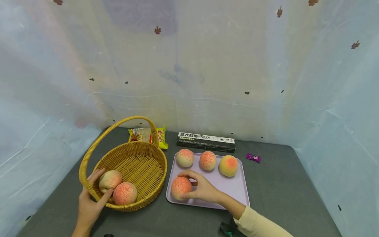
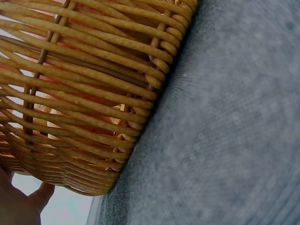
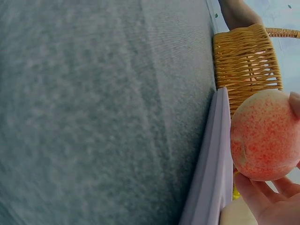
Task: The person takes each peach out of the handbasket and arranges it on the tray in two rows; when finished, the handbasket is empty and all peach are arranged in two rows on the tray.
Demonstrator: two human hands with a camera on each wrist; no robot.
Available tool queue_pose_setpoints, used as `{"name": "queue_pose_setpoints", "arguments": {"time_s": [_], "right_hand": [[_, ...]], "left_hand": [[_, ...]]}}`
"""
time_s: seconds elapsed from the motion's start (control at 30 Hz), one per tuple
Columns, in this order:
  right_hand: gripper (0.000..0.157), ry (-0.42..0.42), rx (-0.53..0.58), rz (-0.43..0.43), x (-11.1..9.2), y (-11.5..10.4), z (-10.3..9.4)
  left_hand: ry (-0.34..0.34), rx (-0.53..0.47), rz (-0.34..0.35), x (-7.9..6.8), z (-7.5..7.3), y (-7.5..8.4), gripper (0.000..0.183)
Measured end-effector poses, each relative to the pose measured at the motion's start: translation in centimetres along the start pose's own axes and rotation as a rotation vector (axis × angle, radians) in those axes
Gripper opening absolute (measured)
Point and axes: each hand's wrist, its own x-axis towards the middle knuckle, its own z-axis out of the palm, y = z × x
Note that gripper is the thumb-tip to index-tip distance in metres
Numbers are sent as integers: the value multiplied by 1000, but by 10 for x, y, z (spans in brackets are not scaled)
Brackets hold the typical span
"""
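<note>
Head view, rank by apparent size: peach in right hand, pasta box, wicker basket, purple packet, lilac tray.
Largest to smallest:
1. Wicker basket
2. Lilac tray
3. Pasta box
4. Peach in right hand
5. Purple packet

Right fingers [image 3: 253, 194] pinch a speckled peach [image 3: 265, 136] — lilac tray [image 3: 212, 164] alongside, wicker basket [image 3: 244, 58] beyond.

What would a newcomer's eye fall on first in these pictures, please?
Probably the round, golden wicker basket at the left, with two round, pinkish peaches inside. Next, perhaps, the round, red-speckled peach in the right grip, at the near left corner of the flat lilac tray. Three more round peaches line that tray's far side.
</note>
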Motion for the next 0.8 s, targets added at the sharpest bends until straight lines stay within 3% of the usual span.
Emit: {"name": "queue_pose_setpoints", "arguments": {"time_s": [0.8], "right_hand": [[63,-4,-16,9,1,5,5]], "left_hand": [[1,4,1,1,0,1,73]]}}
